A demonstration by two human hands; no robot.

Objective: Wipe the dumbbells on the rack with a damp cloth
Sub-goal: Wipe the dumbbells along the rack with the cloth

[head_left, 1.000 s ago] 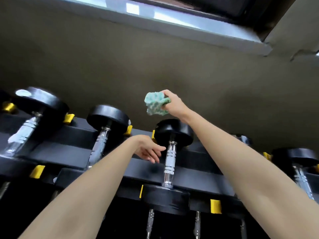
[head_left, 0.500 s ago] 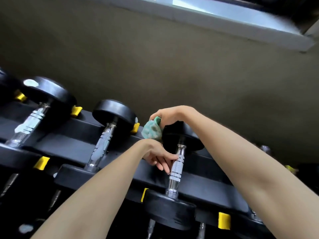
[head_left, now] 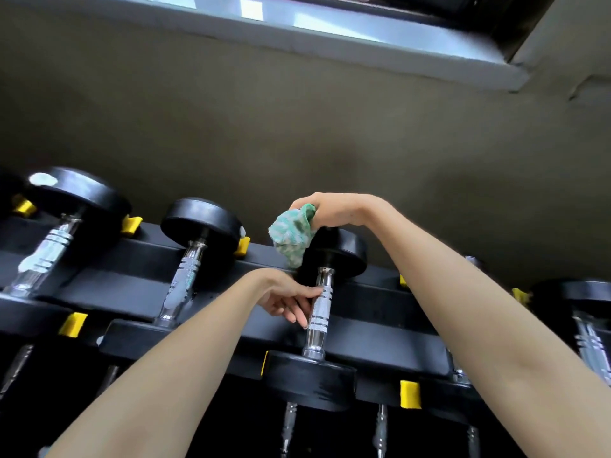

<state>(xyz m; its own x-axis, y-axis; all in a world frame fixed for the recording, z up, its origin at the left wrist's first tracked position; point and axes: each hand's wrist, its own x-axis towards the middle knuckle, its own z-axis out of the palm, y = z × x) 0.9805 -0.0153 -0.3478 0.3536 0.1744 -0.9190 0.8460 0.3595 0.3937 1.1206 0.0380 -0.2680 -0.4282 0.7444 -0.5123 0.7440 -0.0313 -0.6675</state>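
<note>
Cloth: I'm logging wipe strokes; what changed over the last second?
The right hand, gripping the green cloth, came down and set it against the far head of the middle dumbbell. The left hand reached right; its fingers now touch its chrome handle. The neighbouring dumbbells stayed on the rack.

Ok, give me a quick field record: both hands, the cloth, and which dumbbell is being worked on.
right hand: grips the crumpled green-and-white cloth
cloth position: at far head of the black round-headed, chrome-handled dumbbell
left hand: fingers touch that dumbbell's handle
support: black metal rack, top row
</note>
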